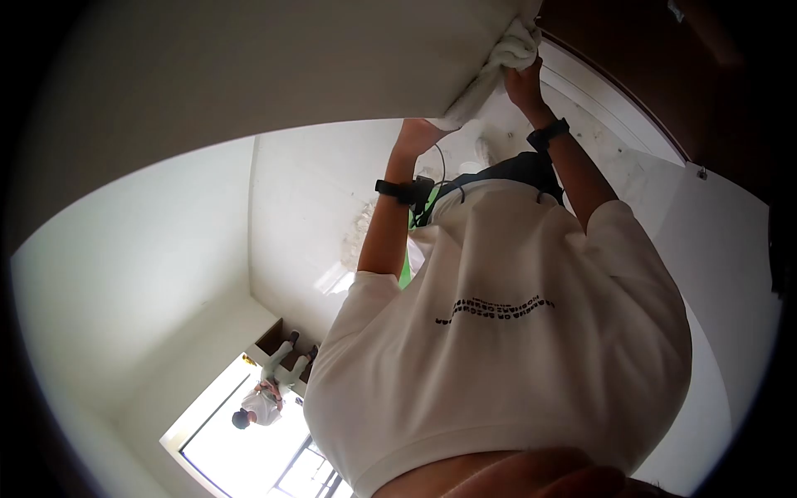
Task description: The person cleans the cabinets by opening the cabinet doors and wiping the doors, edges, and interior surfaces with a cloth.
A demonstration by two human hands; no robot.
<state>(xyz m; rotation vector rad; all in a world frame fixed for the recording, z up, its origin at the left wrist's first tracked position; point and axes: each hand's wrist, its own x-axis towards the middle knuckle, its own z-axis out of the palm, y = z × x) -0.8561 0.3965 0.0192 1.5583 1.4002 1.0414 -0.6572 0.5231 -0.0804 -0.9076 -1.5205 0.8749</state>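
My right hand (523,85) is closed round a bunched white cloth (516,47), pressed against the end of a large pale panel (274,66). The cloth trails along the panel's edge towards my left hand (420,135). That hand is at the same edge, close to the cloth's lower end. Its fingers are hidden by the panel and cloth, so their grip does not show. Both wrists wear black bands, and a small dark device with a cable sits at the left one.
A dark brown surface (639,75) lies beyond my right hand. Pale walls and a marked, dusty white floor (307,183) surround me. In the background, upside down in this view, another person (264,407) sits by a bright window (224,448).
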